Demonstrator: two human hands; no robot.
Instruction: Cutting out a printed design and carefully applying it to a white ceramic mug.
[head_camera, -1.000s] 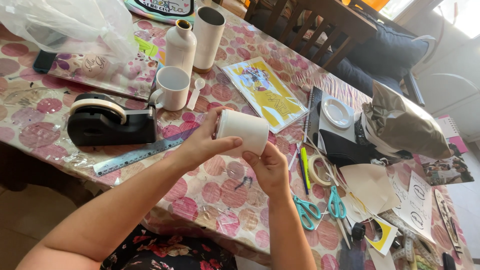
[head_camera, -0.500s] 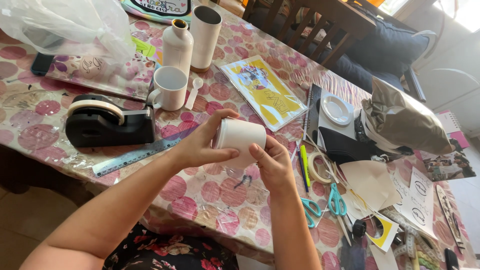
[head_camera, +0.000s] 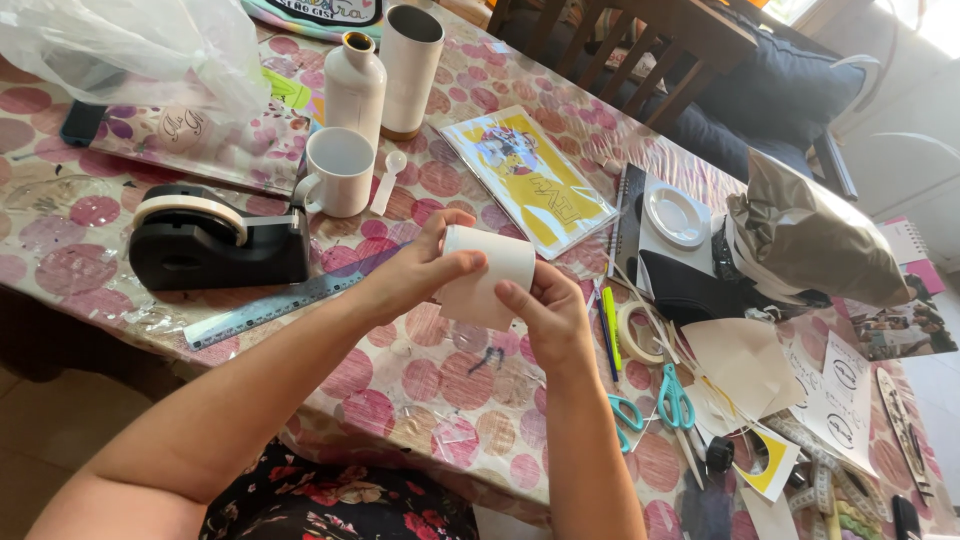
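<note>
A white paper-covered cylinder (head_camera: 490, 272) is held over the table with pink dots, lying roughly on its side. My left hand (head_camera: 415, 272) wraps its left end, thumb across the top. My right hand (head_camera: 548, 318) grips its lower right side, fingers pressing a loose flap of the white paper against it. Both hands hover above the tablecloth (head_camera: 440, 400) near the front edge.
A black tape dispenser (head_camera: 215, 240) and a metal ruler (head_camera: 275, 305) lie left. Behind are a white mug (head_camera: 338, 170), a white bottle (head_camera: 355, 85) and a tall tumbler (head_camera: 410, 65). A yellow booklet (head_camera: 530, 180), tape roll (head_camera: 640, 330), teal scissors (head_camera: 675, 400) and papers lie right.
The cylinder has tilted and shifted slightly right in my hands. My right hand has moved up its side onto the paper flap.
</note>
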